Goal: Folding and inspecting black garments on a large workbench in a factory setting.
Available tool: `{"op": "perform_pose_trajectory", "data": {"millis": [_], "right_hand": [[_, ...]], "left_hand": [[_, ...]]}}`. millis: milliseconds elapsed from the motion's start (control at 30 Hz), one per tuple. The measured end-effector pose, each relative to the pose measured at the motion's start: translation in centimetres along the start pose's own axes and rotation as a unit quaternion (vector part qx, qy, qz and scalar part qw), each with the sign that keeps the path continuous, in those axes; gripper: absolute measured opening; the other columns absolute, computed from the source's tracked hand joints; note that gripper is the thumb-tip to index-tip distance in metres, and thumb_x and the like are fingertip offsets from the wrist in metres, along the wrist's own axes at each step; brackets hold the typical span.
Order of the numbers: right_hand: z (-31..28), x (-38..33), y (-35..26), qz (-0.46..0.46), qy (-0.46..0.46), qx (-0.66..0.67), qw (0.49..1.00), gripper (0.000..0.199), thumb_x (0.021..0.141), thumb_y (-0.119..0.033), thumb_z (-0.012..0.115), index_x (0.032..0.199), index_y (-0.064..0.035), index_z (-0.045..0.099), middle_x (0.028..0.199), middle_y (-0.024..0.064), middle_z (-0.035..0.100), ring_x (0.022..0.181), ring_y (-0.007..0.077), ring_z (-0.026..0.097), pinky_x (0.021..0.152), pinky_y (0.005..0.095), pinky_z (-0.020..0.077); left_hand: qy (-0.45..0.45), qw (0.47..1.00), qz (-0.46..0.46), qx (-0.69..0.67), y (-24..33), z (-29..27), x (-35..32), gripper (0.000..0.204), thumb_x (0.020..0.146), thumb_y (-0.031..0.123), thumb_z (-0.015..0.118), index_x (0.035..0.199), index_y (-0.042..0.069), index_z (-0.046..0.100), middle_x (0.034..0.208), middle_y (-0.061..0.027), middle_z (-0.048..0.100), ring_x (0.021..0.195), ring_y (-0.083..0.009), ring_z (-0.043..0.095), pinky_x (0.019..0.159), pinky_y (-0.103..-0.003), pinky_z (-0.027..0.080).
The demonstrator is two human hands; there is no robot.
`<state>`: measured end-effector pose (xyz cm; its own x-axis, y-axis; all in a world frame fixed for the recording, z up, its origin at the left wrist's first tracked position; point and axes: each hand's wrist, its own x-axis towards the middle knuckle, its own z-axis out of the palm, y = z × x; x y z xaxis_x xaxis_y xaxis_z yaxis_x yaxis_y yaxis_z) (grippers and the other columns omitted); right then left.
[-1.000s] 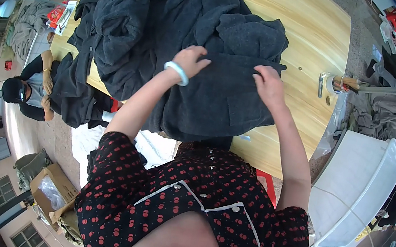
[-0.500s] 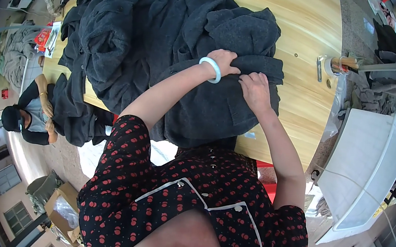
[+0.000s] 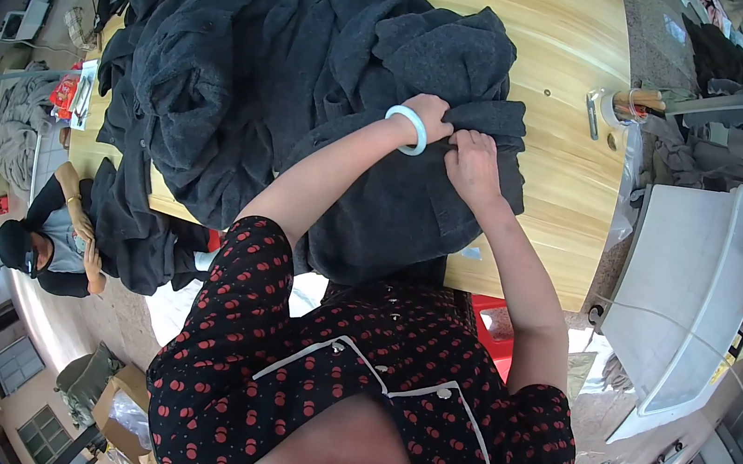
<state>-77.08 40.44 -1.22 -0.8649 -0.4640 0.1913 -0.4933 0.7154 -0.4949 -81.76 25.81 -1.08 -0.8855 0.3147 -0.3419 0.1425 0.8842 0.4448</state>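
Dark grey garment (image 3: 393, 207) — spread on the wooden table (image 3: 572, 61), its near edge overhanging. Left hand (image 3: 431, 116) and right hand (image 3: 472, 163) — both pinched shut on one fold, apparently to hold it flat.

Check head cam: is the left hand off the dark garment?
No, the left hand grips a fold of the dark grey garment right beside the right hand on the wooden table.

garment (image 3: 332, 105): dark grey | table (image 3: 563, 60): light wood | bangle (image 3: 409, 128): pale blue | dress (image 3: 279, 361): black, red spots
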Motion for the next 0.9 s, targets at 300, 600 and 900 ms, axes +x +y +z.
{"op": "perform_pose_trajectory", "data": {"millis": [300,600,900], "right_hand": [[-1.6,0.9,0.3,0.019,0.06,0.088,0.994,0.016,0.069,-0.002,0.056,0.085,-0.0014,0.053,0.078,0.0124,0.055,0.079,0.0285,0.052,0.079,0.037,0.0376],[-2.5,1.0,1.5,-0.089,-0.004,-0.012,0.996,0.014,0.074,-0.009,0.054,0.086,-0.0006,0.053,0.081,0.0139,0.053,0.081,0.0288,0.049,0.08,0.0363,0.0371],[-2.6,1.4,1.8,-0.144,-0.038,-0.03,0.988,0.005,0.075,-0.009,0.05,0.076,-0.0039,0.05,0.076,0.012,0.05,0.08,0.0262,0.049,0.078,0.0355,0.0366]], "left_hand": [[-0.007,0.968,-0.034,-0.249,-0.7,-1.2,-0.6,0.039,0.065,0.033,0.057,0.076,-0.004,0.061,0.08,-0.0234,0.059,0.079,-0.0345,0.057,0.073,-0.038,0.044],[-0.008,0.997,0.053,-0.05,2.0,-2.3,-3.3,0.035,0.073,0.028,0.054,0.083,-0.006,0.056,0.087,-0.0233,0.057,0.084,-0.0353,0.054,0.075,-0.038,0.043],[0.118,0.992,0.045,0.025,2.3,0.1,-4.6,0.022,0.071,0.014,0.051,0.084,-0.005,0.052,0.083,-0.0194,0.054,0.085,-0.033,0.053,0.078,-0.037,0.042]]}}
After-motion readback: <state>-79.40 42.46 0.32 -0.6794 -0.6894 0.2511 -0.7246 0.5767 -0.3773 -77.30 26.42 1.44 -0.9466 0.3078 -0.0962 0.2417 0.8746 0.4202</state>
